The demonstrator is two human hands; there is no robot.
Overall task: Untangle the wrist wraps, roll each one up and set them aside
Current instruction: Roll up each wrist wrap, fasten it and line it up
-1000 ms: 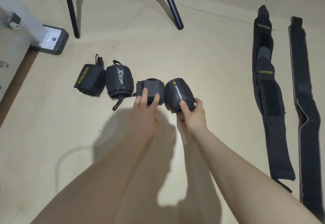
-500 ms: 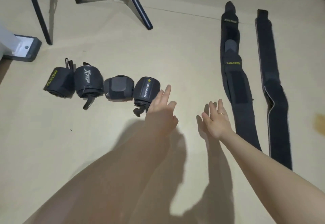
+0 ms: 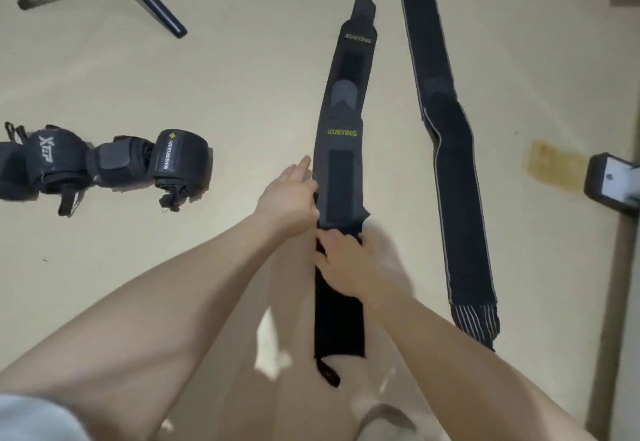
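Note:
A long black wrist wrap marked XUEYING [image 3: 341, 122] lies flat and straight on the beige floor, running away from me. My left hand [image 3: 289, 198] touches its left edge near the middle, index finger straight along the edge. My right hand [image 3: 343, 262] rests across the wrap just below, fingers reaching to its left edge. A second flat black wrap [image 3: 450, 181] with striped end lies parallel to the right, untouched. Several rolled wraps sit in a row at the left: one with yellow print [image 3: 180, 160], one with a grey patch [image 3: 117, 167], one marked XEP [image 3: 55, 160].
A black tripod leg [image 3: 152, 1] ends on the floor at the upper left. A grey and white foot plate [image 3: 613, 181] of a stand sits at the right edge, with a brown strip running down below it. Bare floor lies between the rolls and the flat wraps.
Both hands let go of the rolled wraps at the left and moved right onto the flat XUEYING wrap. The view swung right with them.

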